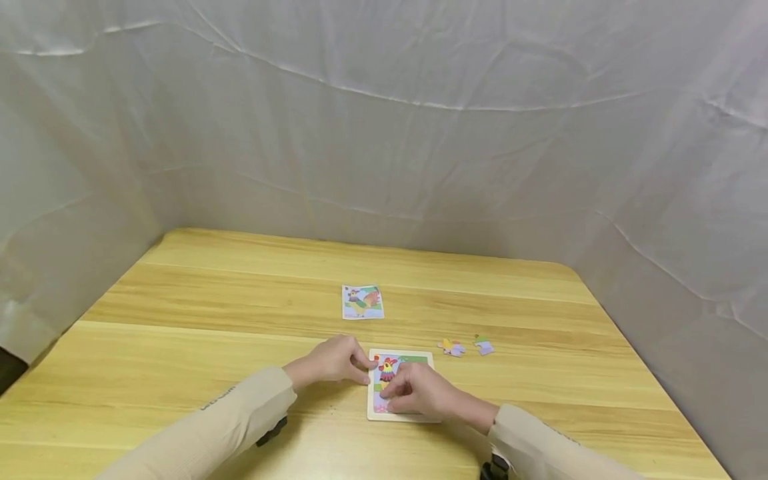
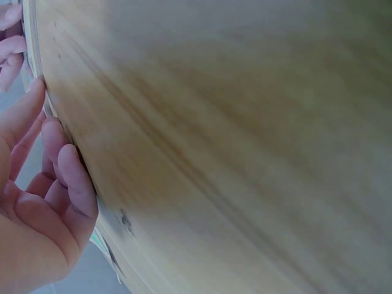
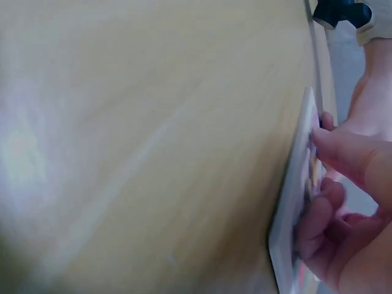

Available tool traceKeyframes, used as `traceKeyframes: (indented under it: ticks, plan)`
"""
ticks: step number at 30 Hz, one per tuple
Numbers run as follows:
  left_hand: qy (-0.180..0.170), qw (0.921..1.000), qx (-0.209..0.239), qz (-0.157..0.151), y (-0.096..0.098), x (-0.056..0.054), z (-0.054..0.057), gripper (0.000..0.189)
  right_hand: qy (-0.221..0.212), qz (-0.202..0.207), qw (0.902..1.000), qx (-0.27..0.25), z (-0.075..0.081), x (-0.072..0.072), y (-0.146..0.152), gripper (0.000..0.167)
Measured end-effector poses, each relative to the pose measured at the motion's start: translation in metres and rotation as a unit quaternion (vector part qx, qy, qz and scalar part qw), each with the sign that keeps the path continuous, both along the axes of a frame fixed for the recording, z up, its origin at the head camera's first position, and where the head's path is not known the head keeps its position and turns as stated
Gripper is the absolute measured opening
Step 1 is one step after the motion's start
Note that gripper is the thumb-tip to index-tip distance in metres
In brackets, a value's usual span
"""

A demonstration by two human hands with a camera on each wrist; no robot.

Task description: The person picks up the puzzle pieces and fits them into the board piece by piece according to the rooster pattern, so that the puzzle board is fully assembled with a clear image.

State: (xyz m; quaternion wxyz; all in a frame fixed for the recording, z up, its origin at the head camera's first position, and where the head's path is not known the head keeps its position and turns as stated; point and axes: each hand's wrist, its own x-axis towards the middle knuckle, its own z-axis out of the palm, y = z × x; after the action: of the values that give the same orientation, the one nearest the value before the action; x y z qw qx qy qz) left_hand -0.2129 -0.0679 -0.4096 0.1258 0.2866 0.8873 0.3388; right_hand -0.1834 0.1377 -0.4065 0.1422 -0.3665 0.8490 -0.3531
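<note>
A jigsaw puzzle tray [image 1: 396,418] with a pale wooden rim lies near the front of the table, showing a red-combed rooster [image 1: 387,369] on a colourful ground. My left hand [image 1: 336,360] holds the tray's left edge with thumb and fingertips. In the left wrist view its curled fingers [image 2: 76,177] lie along that edge. Over the tray's lower half is my right hand [image 1: 423,390], thumb and fingers bent down onto a puzzle piece mostly hidden beneath them. The right wrist view has the thumb [image 3: 337,147] at the picture surface, just inside the rim.
Beyond the tray lies a picture card [image 1: 363,303] of the rooster. Loose puzzle pieces [image 1: 451,348] sit in a small cluster to the tray's right, with another small group of pieces [image 1: 483,345] beside it. A grey cloth [image 1: 384,133] hangs behind the wooden table [image 1: 240,300].
</note>
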Motion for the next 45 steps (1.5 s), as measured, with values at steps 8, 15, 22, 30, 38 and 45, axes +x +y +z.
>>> traceKeyframes:
  ticks: [8, 15, 22, 30, 38, 45]
  plan:
    - [0.001, 1.0000, 0.001, -0.001, 0.000, 0.002, 0.001, 0.023, 0.013, -0.049, 0.9987, -0.008, -0.002, 0.003, -0.008, 0.017]
    - [-0.001, 1.0000, 0.000, 0.002, 0.001, 0.003, 0.002, 0.023, 0.036, -0.087, 0.9943, 0.050, -0.002, 0.006, -0.011, 0.033]
    - [0.003, 1.0000, -0.003, 0.003, 0.001, 0.002, 0.003, 0.023, 0.053, -0.098, 0.9908, 0.076, 0.001, 0.006, -0.012, 0.036]
    - [0.002, 1.0000, -0.001, 0.002, 0.001, 0.002, 0.005, 0.022, 0.051, -0.068, 0.9939, 0.070, 0.001, 0.002, -0.010, 0.034]
    - [0.006, 1.0000, 0.002, -0.002, 0.000, 0.002, 0.002, 0.024, -0.075, -0.038, 0.9958, -0.037, 0.001, -0.004, -0.003, 0.019]
    - [-0.002, 1.0000, 0.009, 0.000, 0.000, 0.001, 0.000, 0.024, -0.124, -0.042, 0.9885, -0.076, -0.002, -0.008, 0.004, 0.019]
